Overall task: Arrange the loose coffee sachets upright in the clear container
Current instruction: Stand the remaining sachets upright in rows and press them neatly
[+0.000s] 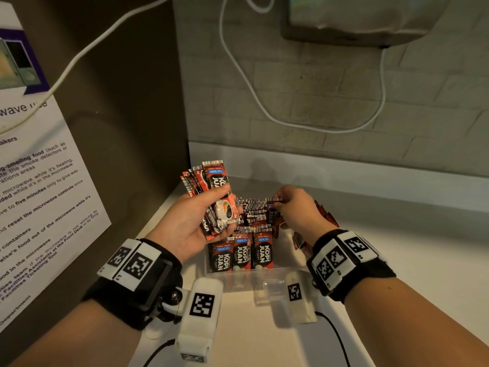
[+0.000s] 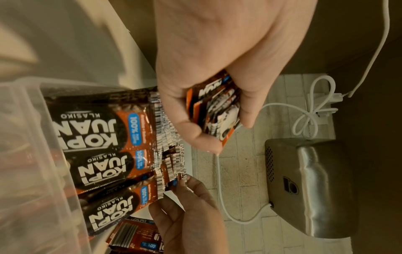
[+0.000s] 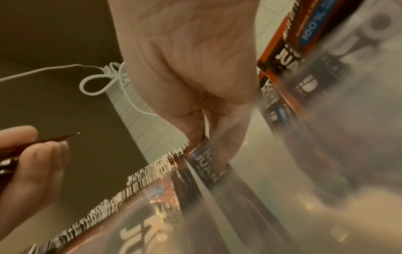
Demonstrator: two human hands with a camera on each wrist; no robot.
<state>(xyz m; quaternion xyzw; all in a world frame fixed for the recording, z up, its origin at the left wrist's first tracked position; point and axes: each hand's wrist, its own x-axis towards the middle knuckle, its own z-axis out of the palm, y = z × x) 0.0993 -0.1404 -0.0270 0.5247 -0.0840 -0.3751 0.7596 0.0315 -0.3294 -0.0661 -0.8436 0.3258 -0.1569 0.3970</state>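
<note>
A clear container [image 1: 239, 280] on the white counter holds rows of red-and-black coffee sachets [image 1: 241, 254] standing upright. My left hand [image 1: 227, 207] is raised over its left side, palm up, and grips a fanned bundle of sachets [image 1: 215, 181] between thumb and fingers. My right hand [image 1: 277, 205] reaches over the container's back right part and pinches the top of a single sachet [image 1: 272, 217] among the upright ones. The right wrist view shows that sachet [image 3: 204, 166] between thumb and fingers. The left wrist view shows the bundle [image 2: 215, 110] and the upright rows [image 2: 97, 130].
Loose sachets [image 1: 300, 241] lie on the counter [image 1: 410, 260] just right of the container, partly under my right wrist. A brown side panel with a poster [image 1: 39, 181] stands at the left. A metal wall unit [image 1: 357, 19] and a white cable [image 1: 248, 83] hang on the brick wall behind.
</note>
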